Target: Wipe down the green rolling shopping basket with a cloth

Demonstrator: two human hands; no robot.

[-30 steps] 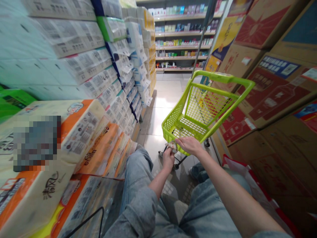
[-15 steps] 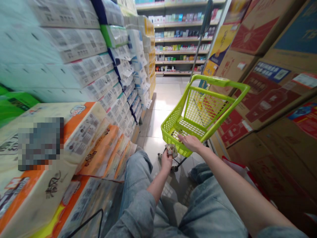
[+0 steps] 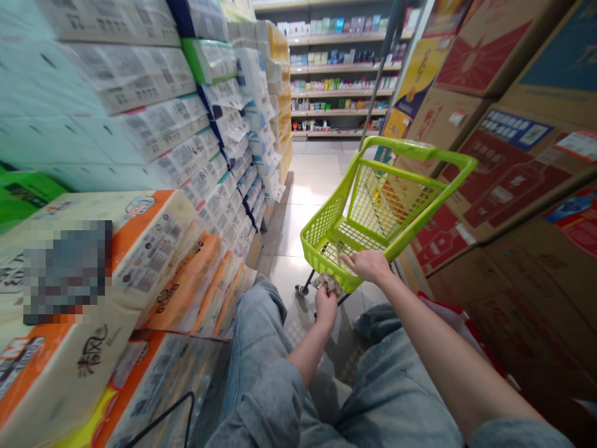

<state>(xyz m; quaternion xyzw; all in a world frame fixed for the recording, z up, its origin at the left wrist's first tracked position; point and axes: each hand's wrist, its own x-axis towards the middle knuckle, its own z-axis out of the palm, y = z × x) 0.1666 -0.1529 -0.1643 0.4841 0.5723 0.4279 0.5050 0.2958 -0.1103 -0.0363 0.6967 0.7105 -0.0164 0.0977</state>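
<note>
A lime-green shopping cart basket (image 3: 401, 230) stands in front of my knees on thin dark legs with casters. My left hand (image 3: 326, 302) is closed on a crumpled greyish-white cloth (image 3: 332, 283), which lies against the outside of the basket's near wall. Over the near rim rests my right hand (image 3: 368, 266), its fingers reaching inside the basket and partly lost behind one another; whether they grip the rim is unclear. Nothing but the mesh floor shows inside the basket.
Stacked tissue packs (image 3: 177, 124) line the left side, with a pixelated dark item (image 3: 69, 267) on the nearest pack (image 3: 158, 239). Cardboard boxes (image 3: 504, 174) rise on the right. Shelves of small goods (image 3: 345, 68) cross the far end of a tiled aisle (image 3: 303, 193).
My left hand has moved right with the cloth along the basket's near wall. My right hand has shifted slightly right. The basket has turned a little, and a caster shows at its left.
</note>
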